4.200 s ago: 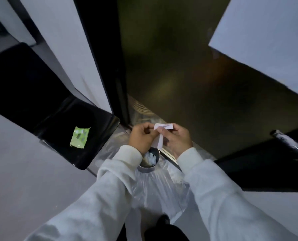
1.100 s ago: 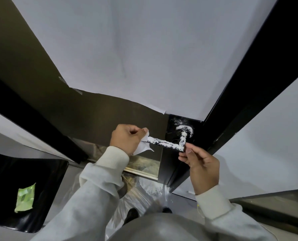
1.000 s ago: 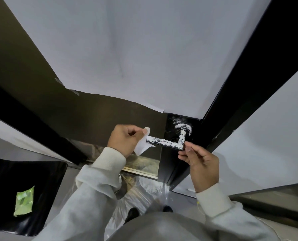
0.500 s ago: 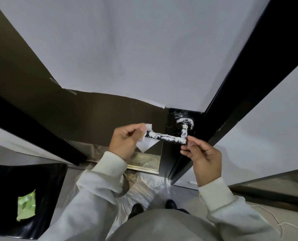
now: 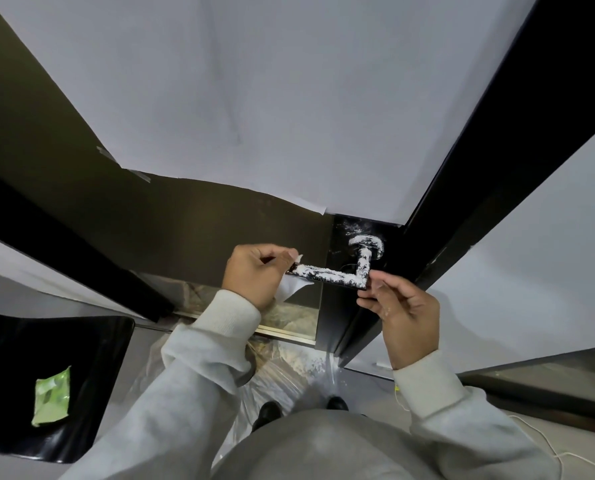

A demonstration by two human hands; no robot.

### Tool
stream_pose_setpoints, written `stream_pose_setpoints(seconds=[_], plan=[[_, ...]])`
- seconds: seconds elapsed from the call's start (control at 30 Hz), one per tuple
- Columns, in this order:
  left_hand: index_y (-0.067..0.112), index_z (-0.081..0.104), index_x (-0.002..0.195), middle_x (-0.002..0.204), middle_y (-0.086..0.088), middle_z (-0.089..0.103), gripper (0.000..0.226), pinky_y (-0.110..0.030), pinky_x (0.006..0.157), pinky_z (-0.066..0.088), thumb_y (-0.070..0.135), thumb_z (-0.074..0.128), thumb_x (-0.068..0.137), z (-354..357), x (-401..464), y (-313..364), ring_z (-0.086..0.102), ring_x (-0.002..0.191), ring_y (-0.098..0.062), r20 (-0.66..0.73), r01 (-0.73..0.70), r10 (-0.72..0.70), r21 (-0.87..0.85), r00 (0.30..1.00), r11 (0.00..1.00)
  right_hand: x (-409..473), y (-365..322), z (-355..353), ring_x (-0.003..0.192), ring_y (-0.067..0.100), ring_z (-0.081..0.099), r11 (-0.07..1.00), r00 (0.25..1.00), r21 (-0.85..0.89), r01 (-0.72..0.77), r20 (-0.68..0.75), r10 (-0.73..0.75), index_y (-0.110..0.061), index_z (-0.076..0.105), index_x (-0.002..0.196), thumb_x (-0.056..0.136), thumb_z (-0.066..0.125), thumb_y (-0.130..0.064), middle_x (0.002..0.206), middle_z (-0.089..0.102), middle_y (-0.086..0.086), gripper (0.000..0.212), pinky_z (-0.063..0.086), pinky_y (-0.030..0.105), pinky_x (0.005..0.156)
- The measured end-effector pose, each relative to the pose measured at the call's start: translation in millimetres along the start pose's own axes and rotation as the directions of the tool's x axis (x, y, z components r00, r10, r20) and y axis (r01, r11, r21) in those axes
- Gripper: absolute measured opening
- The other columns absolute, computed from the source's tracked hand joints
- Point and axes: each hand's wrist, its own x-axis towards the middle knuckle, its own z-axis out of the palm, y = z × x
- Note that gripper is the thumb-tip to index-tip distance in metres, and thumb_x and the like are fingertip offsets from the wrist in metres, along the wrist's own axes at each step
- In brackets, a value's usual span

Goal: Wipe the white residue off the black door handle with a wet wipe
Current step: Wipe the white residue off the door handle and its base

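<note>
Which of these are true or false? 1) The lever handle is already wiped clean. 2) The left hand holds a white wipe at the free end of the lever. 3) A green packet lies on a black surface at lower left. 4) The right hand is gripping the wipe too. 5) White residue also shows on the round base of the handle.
1) False: the door handle is coated in white residue along its length.
2) True: the left hand pinches the wet wipe at the lever's end.
3) True: the green packet lies on the black surface.
4) False: the right hand touches the handle's corner with its fingers, away from the wipe.
5) True: the round base is white-smeared.
</note>
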Motion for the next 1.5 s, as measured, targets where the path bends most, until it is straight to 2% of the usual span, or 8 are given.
stream_pose_setpoints(seconds=[0.13, 0.33, 0.53, 0.83, 1.0, 1.23, 1.4, 1.5], plan=[[0.014, 0.080, 0.086, 0.094, -0.015, 0.076, 0.019, -0.032, 0.069, 0.054, 0.023, 0.065, 0.094, -3.4, -8.3, 7.6, 0.069, 0.081, -0.026, 0.055, 0.242, -0.239, -0.349, 0.970, 0.905, 0.0, -1.6, -2.4, 0.078, 0.029, 0.074, 1.000, 1.000, -0.009, -0.013, 0.026, 0.013, -0.008, 0.075, 0.104, 0.096, 0.060, 0.000, 0.078, 0.075, 0.009, 0.019, 0.061, 0.050, 0.080], [0.010, 0.076, 0.109, 0.108, -0.013, 0.075, 0.030, -0.034, 0.075, 0.062, 0.003, 0.048, 0.099, -20.9, -24.3, -5.8, 0.073, 0.094, -0.024, 0.226, 0.293, -0.193, -0.603, 0.955, 0.742, 0.3, -1.5, -5.3, 0.078, 0.027, 0.074, 0.999, 0.997, -0.020, -0.036, 0.061, 0.037, -0.012, 0.075, 0.106, 0.096, 0.060, -0.002, 0.081, 0.076, 0.007, 0.021, 0.060, 0.054, 0.082], [0.018, 0.076, 0.101, 0.094, 0.005, 0.078, 0.024, -0.022, 0.071, 0.056, 0.000, 0.070, 0.086, -8.1, -16.3, -13.8, 0.071, 0.087, -0.009, 0.016, -0.087, 0.095, -0.274, 0.995, 0.958, 0.6, -3.3, -5.7, 0.077, 0.025, 0.074, 0.999, 0.997, -0.022, -0.039, 0.071, 0.040, -0.011, 0.075, 0.108, 0.096, 0.060, -0.001, 0.078, 0.076, 0.007, 0.021, 0.060, 0.051, 0.082], [0.015, 0.080, 0.085, 0.084, 0.000, 0.078, 0.009, -0.030, 0.073, 0.060, 0.023, 0.076, 0.086, 2.8, -3.9, -2.9, 0.074, 0.084, -0.022, -0.088, -0.058, 0.049, -0.107, 0.995, 0.993, 1.6, -3.4, -6.0, 0.078, 0.026, 0.074, 0.999, 0.996, -0.011, -0.046, 0.070, 0.047, -0.015, 0.076, 0.104, 0.096, 0.060, -0.001, 0.078, 0.076, 0.008, 0.022, 0.061, 0.048, 0.079], [0.018, 0.073, 0.112, 0.113, 0.003, 0.075, 0.028, -0.026, 0.091, 0.054, 0.002, 0.067, 0.089, -14.2, -16.5, -27.6, 0.068, 0.109, -0.013, 0.072, -0.092, 0.111, -0.227, 0.991, 0.969, 1.2, -0.8, -9.1, 0.076, 0.026, 0.074, 0.998, 0.995, -0.026, -0.050, 0.083, 0.052, -0.016, 0.075, 0.104, 0.096, 0.060, -0.001, 0.077, 0.076, 0.008, 0.023, 0.060, 0.051, 0.080], [0.022, 0.078, 0.082, 0.082, 0.004, 0.078, 0.008, -0.028, 0.075, 0.057, 0.017, 0.075, 0.086, 4.6, -5.9, -8.2, 0.073, 0.079, -0.013, -0.123, -0.132, 0.121, -0.080, 0.985, 0.988, 2.7, -1.4, -6.2, 0.073, 0.024, 0.074, 0.999, 0.996, -0.025, -0.045, 0.073, 0.047, -0.016, 0.075, 0.102, 0.096, 0.060, 0.000, 0.074, 0.075, 0.007, 0.023, 0.061, 0.052, 0.080], [0.002, 0.072, 0.090, 0.099, -0.015, 0.075, 0.019, -0.040, 0.071, 0.061, 0.015, 0.060, 0.097, 6.1, -15.1, -10.1, 0.074, 0.092, -0.024, -0.151, -0.024, -0.034, -0.364, 0.988, 0.931, 2.3, -2.7, -10.3, 0.074, 0.025, 0.074, 0.999, 0.995, -0.022, -0.044, 0.086, 0.046, -0.013, 0.075, 0.107, 0.096, 0.061, -0.003, 0.075, 0.075, 0.008, 0.021, 0.061, 0.052, 0.080], [0.004, 0.075, 0.100, 0.110, -0.012, 0.075, 0.017, -0.032, 0.075, 0.059, 0.012, 0.061, 0.095, 4.3, -26.7, -9.9, 0.071, 0.105, -0.023, -0.175, -0.121, 0.062, -0.355, 0.983, 0.927, 3.1, -1.9, -12.2, 0.073, 0.026, 0.074, 0.999, 0.994, -0.024, -0.040, 0.105, 0.042, -0.013, 0.075, 0.105, 0.096, 0.061, -0.002, 0.074, 0.075, 0.009, 0.020, 0.060, 0.055, 0.081]])
